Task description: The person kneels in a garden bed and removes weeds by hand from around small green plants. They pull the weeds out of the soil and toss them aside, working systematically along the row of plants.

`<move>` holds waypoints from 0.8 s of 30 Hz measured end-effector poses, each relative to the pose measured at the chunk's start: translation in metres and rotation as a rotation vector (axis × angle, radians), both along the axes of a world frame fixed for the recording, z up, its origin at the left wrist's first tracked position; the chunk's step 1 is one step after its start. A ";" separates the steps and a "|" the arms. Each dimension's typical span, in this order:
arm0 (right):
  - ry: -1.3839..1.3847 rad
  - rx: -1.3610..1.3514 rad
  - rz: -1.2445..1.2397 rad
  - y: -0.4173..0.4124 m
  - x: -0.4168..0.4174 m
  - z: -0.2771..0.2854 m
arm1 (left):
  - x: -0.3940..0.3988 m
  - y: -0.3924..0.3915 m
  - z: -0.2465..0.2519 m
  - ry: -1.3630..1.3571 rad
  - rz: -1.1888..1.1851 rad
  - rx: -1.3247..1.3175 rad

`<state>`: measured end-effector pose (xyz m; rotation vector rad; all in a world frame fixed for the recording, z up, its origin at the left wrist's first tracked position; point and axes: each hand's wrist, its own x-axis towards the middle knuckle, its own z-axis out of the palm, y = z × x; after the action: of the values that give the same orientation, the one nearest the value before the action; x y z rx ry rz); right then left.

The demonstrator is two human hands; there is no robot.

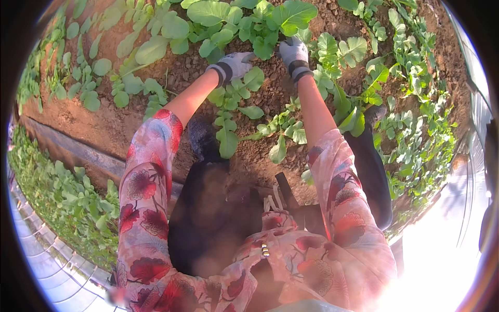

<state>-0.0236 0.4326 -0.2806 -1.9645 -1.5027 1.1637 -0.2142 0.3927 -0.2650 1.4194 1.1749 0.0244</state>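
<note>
Both my hands wear light grey knit gloves with dark cuffs. My left hand (236,65) is low over the brown soil (187,72), its fingers pointing right beneath a large leafy green plant (249,27). Close by on the right, my right hand (293,51) reaches up to the lower leaves of that same plant, and its fingertips are partly hidden there. Whether either hand grips a stem or leaf cannot be told. Smaller lobed-leaf seedlings (230,97) grow just below my left hand, and another young plant (282,130) stands nearer my knees.
Rows of leafy plants (409,128) run along the right, more (152,50) at the upper left. A dark edging strip (78,136) crosses the left side, with a dense green bed (66,195) and paving (62,269) beyond. My shoes (202,136) rest among the plants. Clear sheeting (473,113) hangs far right.
</note>
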 end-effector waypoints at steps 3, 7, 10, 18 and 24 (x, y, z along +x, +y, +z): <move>-0.306 0.087 0.124 -0.015 -0.013 0.011 | 0.012 -0.003 0.007 0.220 -0.152 0.165; -0.319 0.068 0.125 -0.033 -0.031 0.009 | 0.016 -0.002 -0.022 0.439 -0.167 0.246; -0.249 0.079 0.066 -0.035 -0.031 0.002 | 0.009 -0.010 -0.041 0.486 0.012 0.396; -0.280 0.101 -0.252 -0.050 0.012 -0.020 | 0.006 0.000 -0.070 0.438 0.208 0.596; -0.239 -0.041 -0.143 -0.062 0.017 -0.043 | -0.002 0.031 -0.100 0.516 0.307 0.495</move>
<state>-0.0066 0.3711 -0.3232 -2.2639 -1.4310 0.9348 -0.2164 0.4233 -0.3650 1.7148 1.9047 0.1831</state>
